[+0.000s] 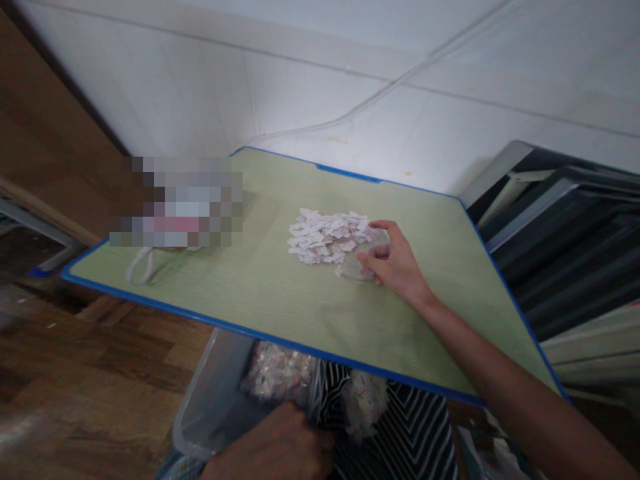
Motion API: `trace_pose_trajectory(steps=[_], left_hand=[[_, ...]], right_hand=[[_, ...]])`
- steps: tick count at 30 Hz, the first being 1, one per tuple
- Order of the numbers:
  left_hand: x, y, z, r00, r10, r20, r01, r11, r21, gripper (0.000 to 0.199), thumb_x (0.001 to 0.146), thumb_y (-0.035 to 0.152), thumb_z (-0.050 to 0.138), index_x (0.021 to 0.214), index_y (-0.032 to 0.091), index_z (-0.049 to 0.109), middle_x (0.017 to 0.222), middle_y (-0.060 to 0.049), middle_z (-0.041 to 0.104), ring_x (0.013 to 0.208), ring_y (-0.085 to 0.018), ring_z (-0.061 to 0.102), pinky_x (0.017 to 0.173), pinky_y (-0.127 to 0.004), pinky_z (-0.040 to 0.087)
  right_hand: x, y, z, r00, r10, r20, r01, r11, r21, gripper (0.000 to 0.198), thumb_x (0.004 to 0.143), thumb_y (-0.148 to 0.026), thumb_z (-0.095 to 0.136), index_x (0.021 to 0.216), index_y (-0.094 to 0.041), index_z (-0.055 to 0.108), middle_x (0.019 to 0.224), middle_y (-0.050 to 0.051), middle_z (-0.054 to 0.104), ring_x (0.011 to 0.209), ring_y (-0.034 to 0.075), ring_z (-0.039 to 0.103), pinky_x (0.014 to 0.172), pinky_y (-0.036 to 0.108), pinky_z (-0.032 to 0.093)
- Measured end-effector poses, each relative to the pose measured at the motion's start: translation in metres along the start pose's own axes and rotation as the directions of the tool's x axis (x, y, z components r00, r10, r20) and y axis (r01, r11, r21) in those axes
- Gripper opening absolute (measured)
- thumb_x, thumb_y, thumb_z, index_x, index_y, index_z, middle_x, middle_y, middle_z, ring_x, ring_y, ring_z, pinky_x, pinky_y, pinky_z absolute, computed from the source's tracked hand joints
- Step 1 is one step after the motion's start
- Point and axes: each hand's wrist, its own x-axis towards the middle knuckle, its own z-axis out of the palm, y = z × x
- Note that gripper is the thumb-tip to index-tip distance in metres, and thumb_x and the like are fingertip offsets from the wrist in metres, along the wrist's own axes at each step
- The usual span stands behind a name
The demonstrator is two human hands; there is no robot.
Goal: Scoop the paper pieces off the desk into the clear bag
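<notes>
On the green table point(260, 293) lies a heap of small white paper pieces point(320, 235), some with pinkish marks. My right hand point(393, 260) is at the heap's right side, its thumb and fingers curled around a clear plastic packet point(353, 268) with pinkish marks that lies against the pieces. Below the table's front edge, my left hand point(275, 440) is closed in a fist; its fingertips are hidden. It is beside a translucent plastic bin point(200, 393) containing a clear bag of small pieces point(283, 373). Another clear bag point(365, 400) rests on the striped cloth over my lap.
A pixelated object with a white loop point(141, 265) occupies the table's left side. Dark flat panels point(575, 247) lean at the right. A white wall point(300, 80) with a cable stands behind the table, and a brown wooden cabinet point(55, 127) at the left.
</notes>
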Motion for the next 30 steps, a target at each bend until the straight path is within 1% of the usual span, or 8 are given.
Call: trace_pose_trajectory(steps=[4,9,12,19,21,24,27,30], left_hand=[[-0.001,0.0,0.002,1.0,0.002,-0.005,-0.002,1.0,-0.022,0.019,0.079,0.01,0.07,0.067,0.018,0.059,0.072,0.005,0.066,0.057,-0.015,0.064,0.041,-0.029,0.039],[-0.004,-0.001,0.009,0.999,-0.012,-0.042,0.008,0.994,-0.106,0.019,0.088,0.011,0.062,0.07,0.017,0.06,0.073,0.001,0.066,0.059,-0.013,0.062,0.052,-0.023,0.044],[-0.005,-0.003,0.012,0.999,-0.027,-0.035,0.022,0.991,-0.135,0.02,0.091,0.011,0.057,0.072,0.017,0.061,0.072,0.0,0.065,0.06,-0.013,0.061,0.055,-0.022,0.045],[-0.003,-0.004,0.012,1.0,0.012,-0.026,-0.015,0.992,-0.122,0.02,0.09,0.014,0.06,0.069,0.017,0.059,0.069,0.0,0.064,0.054,-0.013,0.059,0.049,-0.022,0.043],[-0.003,-0.005,0.012,0.999,0.008,-0.038,-0.012,0.993,-0.121,0.021,0.09,0.013,0.059,0.07,0.017,0.059,0.069,0.001,0.064,0.054,-0.012,0.058,0.049,-0.022,0.043],[-0.003,-0.005,0.012,0.999,0.028,-0.022,-0.031,0.993,-0.118,0.019,0.088,0.012,0.061,0.069,0.017,0.059,0.07,0.001,0.064,0.054,-0.013,0.058,0.048,-0.023,0.043],[-0.004,-0.004,0.013,0.999,0.017,-0.034,-0.021,0.994,-0.107,0.019,0.088,0.012,0.061,0.069,0.017,0.059,0.069,0.001,0.064,0.053,-0.013,0.058,0.048,-0.023,0.043],[-0.005,-0.002,0.012,0.998,-0.022,-0.052,0.018,0.996,-0.091,0.021,0.089,0.01,0.058,0.069,0.017,0.059,0.069,0.001,0.064,0.053,-0.012,0.058,0.049,-0.022,0.043]], right_hand=[[0.001,-0.004,-0.009,0.992,0.068,0.103,-0.071,0.997,0.031,0.052,0.063,-0.018,0.062,0.111,-0.02,0.043,0.049,-0.012,0.042,0.036,0.008,0.043,0.029,0.015,0.028],[0.001,0.002,-0.025,0.958,0.047,0.282,-0.085,0.989,0.125,0.055,0.063,-0.018,0.065,0.115,-0.021,0.048,0.051,-0.011,0.046,0.036,0.006,0.042,0.031,0.014,0.028],[0.001,0.007,-0.03,0.946,0.041,0.32,-0.106,0.976,0.189,0.059,0.066,-0.019,0.067,0.12,-0.022,0.045,0.052,-0.011,0.048,0.038,0.007,0.045,0.032,0.014,0.029],[0.004,0.007,-0.03,0.929,-0.006,0.37,-0.033,0.995,0.099,0.06,0.068,-0.023,0.07,0.121,-0.021,0.042,0.054,-0.01,0.049,0.041,0.008,0.048,0.034,0.016,0.035],[0.003,0.006,-0.033,0.91,-0.002,0.414,-0.038,0.995,0.088,0.059,0.07,-0.021,0.069,0.122,-0.022,0.041,0.054,-0.011,0.048,0.041,0.008,0.047,0.034,0.016,0.035],[-0.001,0.006,-0.039,0.822,0.019,0.57,-0.053,0.998,0.043,0.057,0.074,-0.018,0.066,0.124,-0.023,0.039,0.054,-0.011,0.045,0.041,0.007,0.046,0.035,0.016,0.033],[-0.009,0.002,-0.042,0.673,0.01,0.74,-0.009,1.0,-0.005,0.053,0.076,-0.016,0.065,0.124,-0.02,0.042,0.057,-0.01,0.044,0.044,0.006,0.043,0.039,0.015,0.033],[-0.017,-0.004,-0.041,0.528,-0.017,0.849,0.054,0.998,-0.014,0.053,0.075,-0.016,0.068,0.123,-0.015,0.046,0.061,-0.009,0.043,0.049,0.005,0.041,0.042,0.015,0.032]])
